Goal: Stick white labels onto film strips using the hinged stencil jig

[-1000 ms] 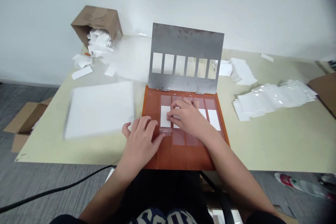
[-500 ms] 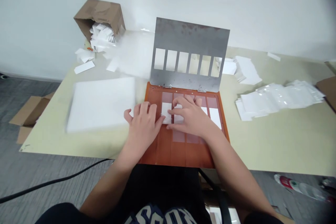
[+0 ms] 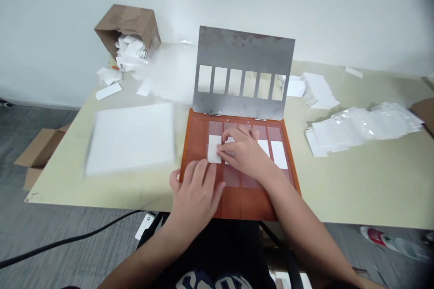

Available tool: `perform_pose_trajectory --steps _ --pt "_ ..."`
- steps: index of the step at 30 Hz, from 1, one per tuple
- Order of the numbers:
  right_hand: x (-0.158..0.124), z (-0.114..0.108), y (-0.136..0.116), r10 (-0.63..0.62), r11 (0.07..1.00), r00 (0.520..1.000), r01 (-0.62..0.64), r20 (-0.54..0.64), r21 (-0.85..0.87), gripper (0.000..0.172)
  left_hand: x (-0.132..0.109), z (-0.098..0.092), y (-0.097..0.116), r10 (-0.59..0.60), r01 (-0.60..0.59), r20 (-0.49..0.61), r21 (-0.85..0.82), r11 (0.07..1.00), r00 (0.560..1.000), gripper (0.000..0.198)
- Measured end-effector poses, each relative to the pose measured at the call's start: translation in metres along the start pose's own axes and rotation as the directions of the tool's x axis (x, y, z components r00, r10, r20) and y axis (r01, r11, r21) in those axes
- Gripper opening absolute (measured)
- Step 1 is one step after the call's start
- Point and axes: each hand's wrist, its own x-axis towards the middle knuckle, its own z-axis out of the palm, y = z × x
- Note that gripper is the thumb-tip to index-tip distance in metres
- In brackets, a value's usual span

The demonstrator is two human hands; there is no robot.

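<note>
An orange board (image 3: 196,137) lies on the table in front of me, with a grey metal plate (image 3: 244,49) with several rectangular windows hinged upright at its far edge. White cards (image 3: 213,149) lie in clear slots on the board. My right hand (image 3: 242,151) rests on the middle slots, fingers flat and pressing a card. My left hand (image 3: 196,194) lies at the board's near left part, fingers stretched out flat, holding nothing.
A stack of white sheets (image 3: 130,137) lies left of the board. A tipped cardboard box (image 3: 129,27) spills white cards at the back left. Clear plastic sleeves (image 3: 362,126) spread at the right. White papers (image 3: 315,90) sit behind. A black cable (image 3: 68,241) runs on the floor.
My left hand slid back from the leftmost card toward the board's near edge. My right hand stayed on the middle slots. The view shifted slightly.
</note>
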Motion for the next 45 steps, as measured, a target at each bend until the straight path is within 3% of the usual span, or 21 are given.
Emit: perform_pose_trajectory --steps 9,15,19,31,45 --pt "0.000 0.006 0.002 0.030 0.996 0.998 -0.025 -0.060 0.082 0.030 -0.010 0.019 0.012 0.053 -0.054 0.048 0.029 0.998 0.997 0.051" --pt "0.002 0.006 0.001 0.068 0.992 0.996 -0.061 -0.056 0.114 0.021 -0.008 0.017 0.013 0.068 -0.070 0.048 0.046 0.996 0.997 0.054" --pt "0.003 0.009 0.001 0.078 0.994 0.993 -0.071 -0.083 0.082 0.025 -0.006 0.016 0.014 0.071 -0.076 0.079 0.060 0.995 0.994 0.055" --pt "0.006 0.012 0.001 -0.014 0.999 0.985 0.007 -0.171 -0.040 0.021 0.000 0.017 0.014 0.083 -0.086 0.036 0.103 0.991 0.996 0.055" --pt "0.004 0.013 -0.003 -0.028 0.995 0.988 0.012 -0.153 -0.104 0.019 -0.002 0.012 0.018 0.047 -0.055 0.064 0.119 0.991 0.997 0.058"
